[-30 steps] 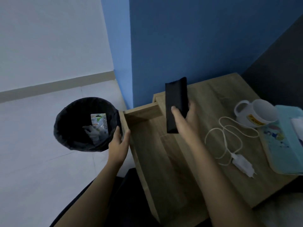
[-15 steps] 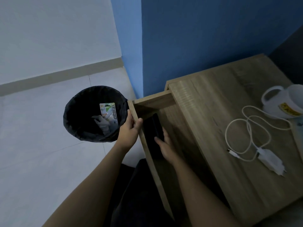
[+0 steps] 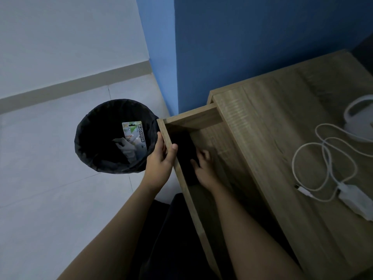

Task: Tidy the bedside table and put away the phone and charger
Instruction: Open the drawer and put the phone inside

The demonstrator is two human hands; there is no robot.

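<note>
The black phone (image 3: 184,150) lies flat inside the open drawer (image 3: 203,118), along its front wall. The white charger (image 3: 356,201) sits on the wooden counter (image 3: 272,110), near the right edge, its white cable (image 3: 325,158) in loose loops beside it.

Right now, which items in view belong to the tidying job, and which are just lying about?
Job:
- phone in the open drawer, under the right hand
- charger with cable, on the table
- left hand gripping the drawer front

Lying about:
- mug
- bin holding scissors packaging
</note>
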